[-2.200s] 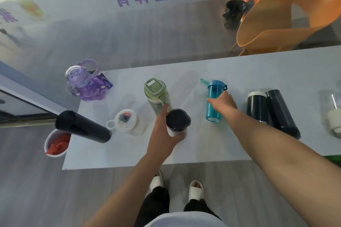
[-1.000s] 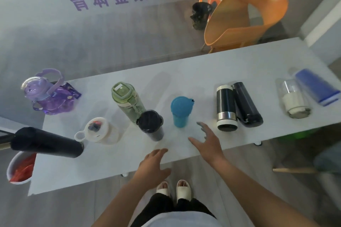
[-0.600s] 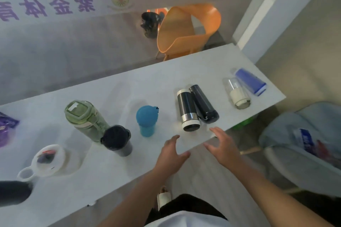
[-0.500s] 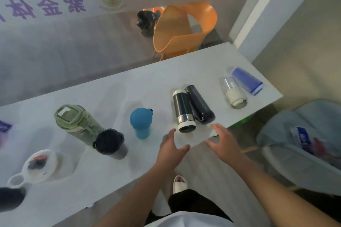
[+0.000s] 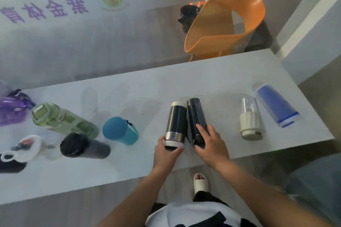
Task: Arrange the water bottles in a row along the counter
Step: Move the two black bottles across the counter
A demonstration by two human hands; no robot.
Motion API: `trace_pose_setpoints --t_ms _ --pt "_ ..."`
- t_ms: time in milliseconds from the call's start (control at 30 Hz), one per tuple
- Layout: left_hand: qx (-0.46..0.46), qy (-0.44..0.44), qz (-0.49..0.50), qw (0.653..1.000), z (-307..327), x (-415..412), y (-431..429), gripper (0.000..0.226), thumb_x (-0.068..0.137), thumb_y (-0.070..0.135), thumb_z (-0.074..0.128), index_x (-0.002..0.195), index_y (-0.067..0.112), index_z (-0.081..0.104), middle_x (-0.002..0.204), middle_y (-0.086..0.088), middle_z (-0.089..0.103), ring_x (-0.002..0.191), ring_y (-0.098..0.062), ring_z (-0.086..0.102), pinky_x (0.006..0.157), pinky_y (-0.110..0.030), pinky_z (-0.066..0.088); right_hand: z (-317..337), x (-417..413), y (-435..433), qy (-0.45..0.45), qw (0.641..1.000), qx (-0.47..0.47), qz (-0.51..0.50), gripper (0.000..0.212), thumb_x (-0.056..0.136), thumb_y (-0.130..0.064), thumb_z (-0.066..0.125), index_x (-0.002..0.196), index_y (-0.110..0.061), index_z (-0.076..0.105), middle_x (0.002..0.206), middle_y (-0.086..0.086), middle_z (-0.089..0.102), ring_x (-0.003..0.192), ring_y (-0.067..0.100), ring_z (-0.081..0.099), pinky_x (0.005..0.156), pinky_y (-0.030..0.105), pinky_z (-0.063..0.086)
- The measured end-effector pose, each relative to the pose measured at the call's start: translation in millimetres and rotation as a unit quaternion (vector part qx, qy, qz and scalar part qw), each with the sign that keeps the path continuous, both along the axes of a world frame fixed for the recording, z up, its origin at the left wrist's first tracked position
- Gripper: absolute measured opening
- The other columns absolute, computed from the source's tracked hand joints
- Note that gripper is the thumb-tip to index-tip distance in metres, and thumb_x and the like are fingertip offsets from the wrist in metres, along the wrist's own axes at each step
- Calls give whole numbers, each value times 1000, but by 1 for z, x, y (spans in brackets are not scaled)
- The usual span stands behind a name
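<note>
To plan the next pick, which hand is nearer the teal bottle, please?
Left. The left hand, on the banded bottle, is right of the teal bottle; the right hand, on the black bottle, farther right.

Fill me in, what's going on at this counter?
A person is sorting bottles on the white counter. The left hand grips the near end of a black flask with a steel band; the right hand holds the plain black cylindrical bottle touching it. Both lie flat. A green plastic bottle, teal bottle and black tumbler stand to the left.
</note>
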State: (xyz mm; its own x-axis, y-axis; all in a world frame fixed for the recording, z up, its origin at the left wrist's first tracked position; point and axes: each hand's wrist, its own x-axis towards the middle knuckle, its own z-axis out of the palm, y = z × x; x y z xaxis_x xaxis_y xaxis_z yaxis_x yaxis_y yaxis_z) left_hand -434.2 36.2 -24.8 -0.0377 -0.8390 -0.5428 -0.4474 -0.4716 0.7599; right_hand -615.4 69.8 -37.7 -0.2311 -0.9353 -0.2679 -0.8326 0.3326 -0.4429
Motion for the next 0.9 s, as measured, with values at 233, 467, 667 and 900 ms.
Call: trace_pose_setpoints --t_ms 233,467,667,900 --pt "14 5 103 995 3 -30 2 63 72 20 84 123 25 48 104 -2 63 89 -18 65 70 -28 56 -6 -33 -9 -39 998 -22 53 68 89 -32 61 148 -42 29 161 10 10 145 30 22 108 43 41" --pt "-69 -86 109 988 43 -30 -16 73 65 22 87 126 28 47 114 0 43 96 -13 55 81 -24 53 -6 -54 -14 -63 995 -44 56 65 87 -43 66 145 -33 40 157 11 20 143 30 26 107 46 41" --pt "-181 -178 43 966 100 -21 -82 68 66 26 86 126 26 55 111 2 39 103 -21 52 87 -26 46 -13 -53 -15 -53 995 -58 62 65 83 -31 73 141 -29 45 153 14 26 138 33 32 102 45 47" --pt "-143 -278 -50 948 128 -11 -152 66 72 24 76 133 26 50 126 -9 44 119 -31 46 84 -35 45 -17 -52 -17 -46 996 -49 56 63 83 -30 71 140 -32 44 152 12 23 134 33 31 102 46 46"
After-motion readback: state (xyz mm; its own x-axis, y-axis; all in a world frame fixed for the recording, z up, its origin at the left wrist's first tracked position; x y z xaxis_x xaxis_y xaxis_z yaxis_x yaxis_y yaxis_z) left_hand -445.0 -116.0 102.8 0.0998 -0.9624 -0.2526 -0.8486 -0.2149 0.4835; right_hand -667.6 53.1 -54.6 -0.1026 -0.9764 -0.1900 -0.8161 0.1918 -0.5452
